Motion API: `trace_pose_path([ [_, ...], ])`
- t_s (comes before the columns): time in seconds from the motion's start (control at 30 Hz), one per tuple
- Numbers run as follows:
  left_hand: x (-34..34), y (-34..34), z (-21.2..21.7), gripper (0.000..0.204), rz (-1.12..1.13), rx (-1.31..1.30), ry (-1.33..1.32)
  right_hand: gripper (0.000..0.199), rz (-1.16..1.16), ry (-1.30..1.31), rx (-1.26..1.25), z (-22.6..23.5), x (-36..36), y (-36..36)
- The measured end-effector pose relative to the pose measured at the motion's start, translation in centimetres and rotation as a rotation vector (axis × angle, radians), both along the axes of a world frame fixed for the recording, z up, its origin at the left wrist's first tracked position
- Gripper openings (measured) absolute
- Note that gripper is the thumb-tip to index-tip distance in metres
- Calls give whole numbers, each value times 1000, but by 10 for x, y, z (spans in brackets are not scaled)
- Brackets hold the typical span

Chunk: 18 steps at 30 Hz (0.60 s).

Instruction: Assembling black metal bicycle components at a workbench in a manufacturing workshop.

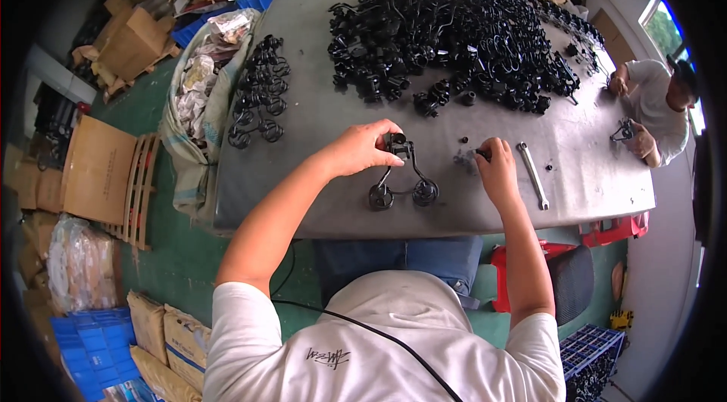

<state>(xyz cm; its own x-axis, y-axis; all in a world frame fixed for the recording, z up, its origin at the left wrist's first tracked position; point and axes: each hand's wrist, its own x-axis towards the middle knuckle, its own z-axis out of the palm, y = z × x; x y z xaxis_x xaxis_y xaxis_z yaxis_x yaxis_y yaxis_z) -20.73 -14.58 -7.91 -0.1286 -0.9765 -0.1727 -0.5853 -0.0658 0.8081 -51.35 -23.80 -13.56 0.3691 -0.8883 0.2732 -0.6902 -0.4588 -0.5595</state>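
Observation:
My left hand [362, 149] grips the top of a black bent-wire bracket [418, 169], thumb and fingers closed round its clamp-like upper end. The bracket's two legs spread toward me and end in round black pieces at the table's near side. To the right, my right hand [497, 167] is closed in a pinch on a small black part [482, 154], whose exact kind I cannot make out. Beside that hand lies a silver wrench [533, 176]. A small black nut-like piece [549, 168] sits right of the wrench, and another small black piece [464, 140] lies between my hands.
A large heap of black wire parts [454, 38] covers the far side of the grey table [303, 122]. A column of similar brackets [261, 91] lies at the left, by a woven sack [198, 99]. At the right edge, another person [659, 99] handles a black part.

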Motion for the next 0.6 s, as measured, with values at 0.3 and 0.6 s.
trace_pose_path([
  [0.3,5,-2,-3,56,-23,23,22,16,195,-798,1072,32,74,19],
  [0.6,7,-5,-1,55,-42,52,62,17,248,-477,999,30,93,5],
])
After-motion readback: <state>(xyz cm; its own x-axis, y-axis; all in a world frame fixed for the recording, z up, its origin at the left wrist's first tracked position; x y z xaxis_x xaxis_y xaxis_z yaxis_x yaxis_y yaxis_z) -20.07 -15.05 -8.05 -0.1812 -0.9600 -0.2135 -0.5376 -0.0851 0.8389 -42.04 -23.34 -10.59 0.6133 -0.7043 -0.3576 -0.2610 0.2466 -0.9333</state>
